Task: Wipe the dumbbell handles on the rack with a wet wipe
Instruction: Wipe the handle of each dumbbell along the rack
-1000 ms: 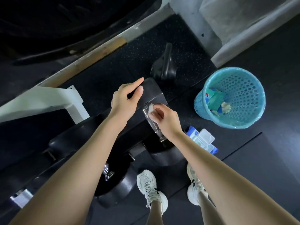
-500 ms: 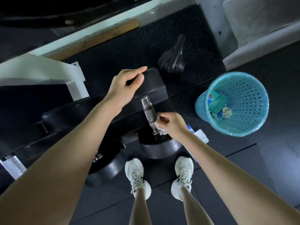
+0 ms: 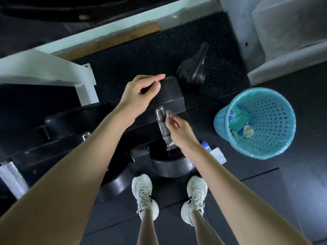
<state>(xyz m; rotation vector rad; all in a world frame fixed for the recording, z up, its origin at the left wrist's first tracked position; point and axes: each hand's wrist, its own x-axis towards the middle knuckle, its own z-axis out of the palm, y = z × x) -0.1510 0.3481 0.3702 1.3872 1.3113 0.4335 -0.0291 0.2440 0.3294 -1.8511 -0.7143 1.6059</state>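
A black dumbbell lies on the rack (image 3: 53, 147) with its chrome knurled handle (image 3: 161, 122) running toward me. My right hand (image 3: 180, 129) wraps round the right side of the handle and holds a white wet wipe (image 3: 167, 113) against it; a bit of wipe also shows near the wrist. My left hand (image 3: 139, 93) rests on the far black head (image 3: 169, 96) of the dumbbell, fingers loosely bent, holding nothing. The near head (image 3: 169, 167) sits just above my shoes.
A blue mesh waste basket (image 3: 265, 149) with used wipes and packaging stands on the floor at the right. A wipe pack (image 3: 215, 153) lies beside my right forearm. A kettlebell (image 3: 192, 73) sits behind the dumbbell. More dumbbells (image 3: 76, 119) fill the rack to the left, near a white frame (image 3: 53, 75).
My right hand slid the wipe down to the near end of the handle and has come back up toward the far end. The left hand stayed on the far head.
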